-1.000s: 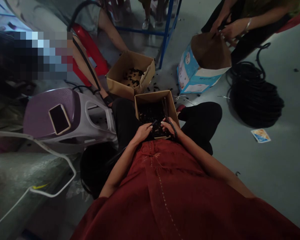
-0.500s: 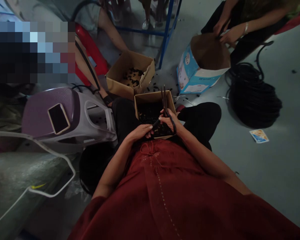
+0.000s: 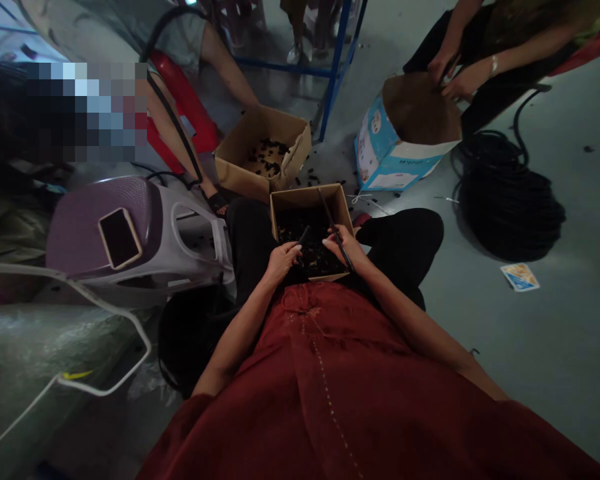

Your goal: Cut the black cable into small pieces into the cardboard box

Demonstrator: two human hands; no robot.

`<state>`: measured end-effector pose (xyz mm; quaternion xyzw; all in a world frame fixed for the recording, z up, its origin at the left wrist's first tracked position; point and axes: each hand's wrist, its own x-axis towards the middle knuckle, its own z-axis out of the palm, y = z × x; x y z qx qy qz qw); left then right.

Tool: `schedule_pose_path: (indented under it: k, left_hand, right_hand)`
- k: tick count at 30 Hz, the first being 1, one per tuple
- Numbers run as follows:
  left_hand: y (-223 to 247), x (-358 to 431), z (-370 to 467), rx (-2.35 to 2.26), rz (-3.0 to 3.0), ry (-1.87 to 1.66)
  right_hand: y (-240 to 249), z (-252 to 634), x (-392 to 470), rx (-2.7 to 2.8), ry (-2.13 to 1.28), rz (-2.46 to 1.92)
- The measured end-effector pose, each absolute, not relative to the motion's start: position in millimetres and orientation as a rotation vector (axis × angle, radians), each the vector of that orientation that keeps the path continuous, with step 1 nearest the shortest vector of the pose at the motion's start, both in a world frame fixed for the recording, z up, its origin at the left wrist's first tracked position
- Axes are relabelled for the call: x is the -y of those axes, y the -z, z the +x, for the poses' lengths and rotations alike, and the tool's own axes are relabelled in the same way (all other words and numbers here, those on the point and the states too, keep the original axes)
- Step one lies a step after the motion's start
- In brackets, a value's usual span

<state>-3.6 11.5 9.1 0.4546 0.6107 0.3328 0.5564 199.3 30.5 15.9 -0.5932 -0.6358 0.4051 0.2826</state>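
Observation:
My left hand (image 3: 284,260) is closed on a black tube (image 3: 305,235), whose end points up and to the right. In my right hand (image 3: 344,245) is a pair of scissors (image 3: 327,208), blades toward the far side of the box and apart from the tube. Both hands are over a cardboard box (image 3: 347,207) between my knees. Many short black pieces (image 3: 317,257) lie inside it. The rest of the tube below my left hand is hard to make out against the dark clothing.
Another cardboard box (image 3: 240,175) with black pieces stands beyond mine, a person's arm reaching to it. A blue box (image 3: 397,163) is before another person's hands (image 3: 463,77). A black tube coil (image 3: 513,207) lies right; a stool (image 3: 87,227) holding a phone (image 3: 120,238) stands left.
My hands have moved apart, the left going slightly left with the tube. The scissors' blades, spread a little before, now look closed together.

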Motion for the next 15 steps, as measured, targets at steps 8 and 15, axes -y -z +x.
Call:
schedule_pose_path:
  k: [8,15]
  left_hand:
    - [1.7,-10.9,-5.6,-1.538,1.202,-0.83]
    - [5.8,-7.6,-5.2,-1.582,1.413,-0.768]
  right_hand:
    - [-13.8,215.0,-1.8,2.125,-1.201,-1.856]
    - [-15.6,204.2,-5.3,2.237,-1.236,-1.818]
